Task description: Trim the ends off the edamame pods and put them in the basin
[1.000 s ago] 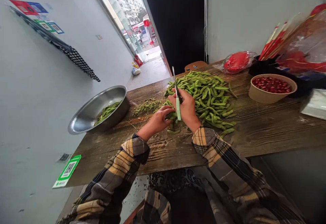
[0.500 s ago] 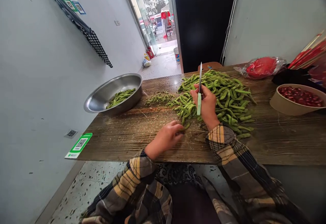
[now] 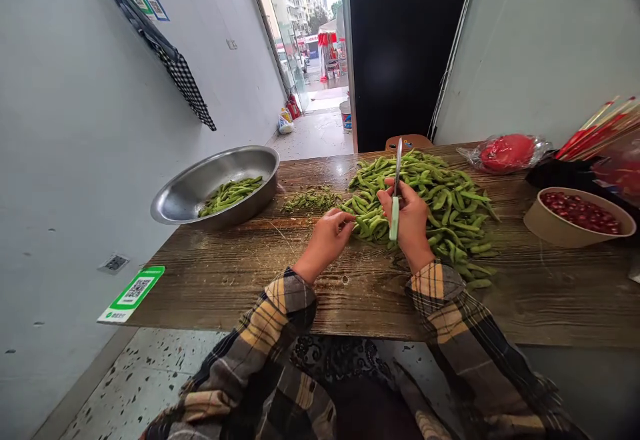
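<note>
l hand (image 3: 327, 237) nearer pods (image 3: 443, 199) than b4

Daylight from the doorway (image 3: 320, 60), faint glare on tabletop (image 3: 341, 168)

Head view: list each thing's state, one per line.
Green-handled tool: held, blade exposed
Right hand: closed around the tool
Green pods: heaped loose
Left hand: at the heap's edge, grip unclear
Scraps: small loose pile
Metal basin: uncovered, partly filled
Paper bowl: uncovered, nearly full
Red bundle: plastic-wrapped
Doorway: open

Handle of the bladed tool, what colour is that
The handle is pale green, best seen in the head view.
</note>
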The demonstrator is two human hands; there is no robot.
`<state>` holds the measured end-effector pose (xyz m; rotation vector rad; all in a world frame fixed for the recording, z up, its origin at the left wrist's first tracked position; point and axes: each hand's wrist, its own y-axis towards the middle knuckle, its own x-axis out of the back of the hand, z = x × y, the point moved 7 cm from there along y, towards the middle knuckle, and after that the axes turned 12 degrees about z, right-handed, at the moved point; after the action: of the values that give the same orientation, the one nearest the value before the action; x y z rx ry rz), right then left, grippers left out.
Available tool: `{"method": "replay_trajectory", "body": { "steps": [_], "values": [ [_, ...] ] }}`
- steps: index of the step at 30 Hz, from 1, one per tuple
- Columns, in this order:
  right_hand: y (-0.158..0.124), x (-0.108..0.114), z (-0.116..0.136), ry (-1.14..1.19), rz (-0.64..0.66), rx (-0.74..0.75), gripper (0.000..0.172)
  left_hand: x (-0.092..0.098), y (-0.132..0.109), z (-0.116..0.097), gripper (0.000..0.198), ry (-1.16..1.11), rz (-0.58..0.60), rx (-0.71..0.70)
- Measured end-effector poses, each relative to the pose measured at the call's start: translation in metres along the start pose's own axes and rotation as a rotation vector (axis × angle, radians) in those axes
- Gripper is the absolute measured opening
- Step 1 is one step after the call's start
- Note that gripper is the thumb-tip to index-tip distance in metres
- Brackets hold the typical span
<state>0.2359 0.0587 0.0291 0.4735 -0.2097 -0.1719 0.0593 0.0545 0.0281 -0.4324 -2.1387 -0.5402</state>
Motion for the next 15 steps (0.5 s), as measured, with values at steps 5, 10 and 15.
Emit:
{"method": "replay_trajectory", "body": {
  "steps": [5,10,15],
  "values": [
    [0.0,0.002,0.003,-0.011,-0.05,-0.002,0.037,-0.02,0.034,-0.01,0.025,0.151,0.04,-0.037],
    [0.001,0.001,0.001,-0.002,-0.059,0.001,0.035,-0.059,0.03,-0.02,0.031,0.339,0.159,-0.007],
    [0.0,-0.002,-0.002,-0.02,-0.037,0.006,0.034,-0.072,0.011,-0.027,0.036,0.345,0.191,-0.086]
  ]
}}
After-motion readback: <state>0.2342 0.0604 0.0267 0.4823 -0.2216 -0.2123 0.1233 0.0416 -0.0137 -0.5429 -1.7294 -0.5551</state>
